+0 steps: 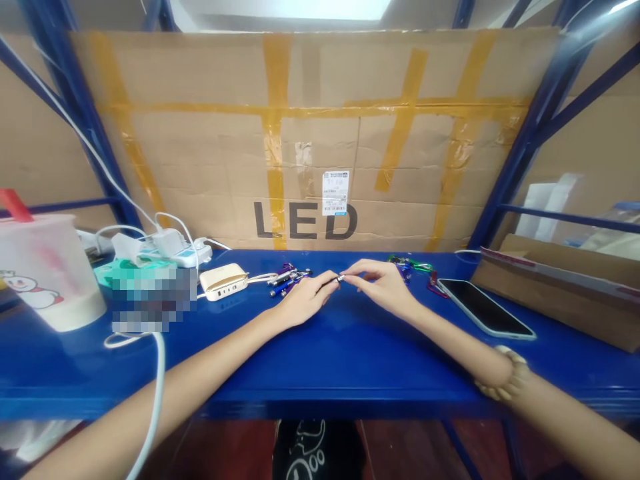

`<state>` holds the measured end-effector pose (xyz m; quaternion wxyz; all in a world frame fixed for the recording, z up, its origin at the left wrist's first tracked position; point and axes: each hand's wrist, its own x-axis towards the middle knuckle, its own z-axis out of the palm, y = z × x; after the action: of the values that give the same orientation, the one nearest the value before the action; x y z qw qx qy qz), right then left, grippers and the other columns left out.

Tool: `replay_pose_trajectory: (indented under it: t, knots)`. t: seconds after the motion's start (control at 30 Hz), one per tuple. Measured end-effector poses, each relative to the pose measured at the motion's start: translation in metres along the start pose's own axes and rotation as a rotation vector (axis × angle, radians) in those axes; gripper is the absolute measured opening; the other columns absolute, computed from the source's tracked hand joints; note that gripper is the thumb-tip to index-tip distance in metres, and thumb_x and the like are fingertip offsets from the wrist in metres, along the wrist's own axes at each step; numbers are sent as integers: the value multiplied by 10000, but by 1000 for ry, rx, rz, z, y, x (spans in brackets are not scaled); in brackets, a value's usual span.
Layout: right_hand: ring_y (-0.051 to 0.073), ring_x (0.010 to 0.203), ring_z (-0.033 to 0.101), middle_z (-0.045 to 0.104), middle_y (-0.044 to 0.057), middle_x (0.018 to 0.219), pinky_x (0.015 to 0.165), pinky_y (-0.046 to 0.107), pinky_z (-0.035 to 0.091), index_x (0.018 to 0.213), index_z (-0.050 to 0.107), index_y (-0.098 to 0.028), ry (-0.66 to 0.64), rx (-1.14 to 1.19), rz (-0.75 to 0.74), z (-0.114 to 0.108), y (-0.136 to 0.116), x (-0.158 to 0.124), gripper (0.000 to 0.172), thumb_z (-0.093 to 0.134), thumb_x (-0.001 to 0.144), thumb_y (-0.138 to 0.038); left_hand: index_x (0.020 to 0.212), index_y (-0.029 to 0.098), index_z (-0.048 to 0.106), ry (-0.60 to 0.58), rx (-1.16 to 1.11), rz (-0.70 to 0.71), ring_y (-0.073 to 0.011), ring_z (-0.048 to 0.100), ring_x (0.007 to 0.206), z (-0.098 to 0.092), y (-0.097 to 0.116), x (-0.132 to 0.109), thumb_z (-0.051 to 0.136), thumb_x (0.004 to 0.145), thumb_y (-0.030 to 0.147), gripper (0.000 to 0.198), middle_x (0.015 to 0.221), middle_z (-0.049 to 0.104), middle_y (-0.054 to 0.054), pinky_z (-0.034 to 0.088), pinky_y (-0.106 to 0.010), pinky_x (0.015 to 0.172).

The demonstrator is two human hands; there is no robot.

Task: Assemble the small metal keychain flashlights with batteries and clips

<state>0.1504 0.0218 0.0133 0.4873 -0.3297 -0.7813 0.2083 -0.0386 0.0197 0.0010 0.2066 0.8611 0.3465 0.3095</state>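
Observation:
My left hand is closed, pinching a small dark and silver piece between thumb and fingers. From the other side, my right hand pinches the silver end of the same piece, so the two hands meet over the blue shelf. The fingers cover much of it, and its kind cannot be made out. Just left of my left hand lies a pile of small metal cylinders in silver, blue and purple. Behind my right hand lie small green and blue metal clips, with a red clip beside them.
A phone and an open cardboard box are on the right. Leftward stand a cream power bank, a power strip with cables and a drink cup. A large carton forms the back of the blue shelf.

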Motion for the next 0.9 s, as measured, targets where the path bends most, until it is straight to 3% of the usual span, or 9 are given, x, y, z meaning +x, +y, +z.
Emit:
replay_pose_trajectory:
  t: [0.2,0.57,0.7,0.8,0.9]
  knots:
    - [153,655,612,690,59,793,504,254,520,748,726,-162,-117,72,99,0,1,-5,264,672,706,-417,908,204,516,11,51,-20,-133,518,573,6,-1,-7,330,925,392,266,623,514,42,361,-242,574]
    - [145,616,601,688,68,810,486,262,512,738,710,-152,-57,131,133,6,3,-5,298,651,709,-443,898,187,497,32,119,3,-130,538,590,9,7,-7,283,946,345,270,642,519,31,397,-234,594]
    - [152,660,596,661,60,759,543,262,483,726,671,-152,-120,-153,-41,-5,0,-4,253,608,785,-390,953,195,508,21,220,6,-160,573,654,9,7,-7,283,947,349,273,711,569,3,401,-246,609]
    - [151,653,573,637,59,740,590,272,435,765,638,-147,-274,-498,-253,-12,0,-7,221,507,877,-284,946,200,526,-27,299,20,-180,601,701,10,6,-7,290,946,350,280,775,615,-20,409,-255,632]
    - [157,635,559,620,68,720,559,265,380,739,608,-141,-419,-725,-350,-12,1,-12,265,420,915,-205,945,198,541,-78,359,38,-200,627,754,12,5,-8,302,944,339,277,848,650,-44,419,-259,651]
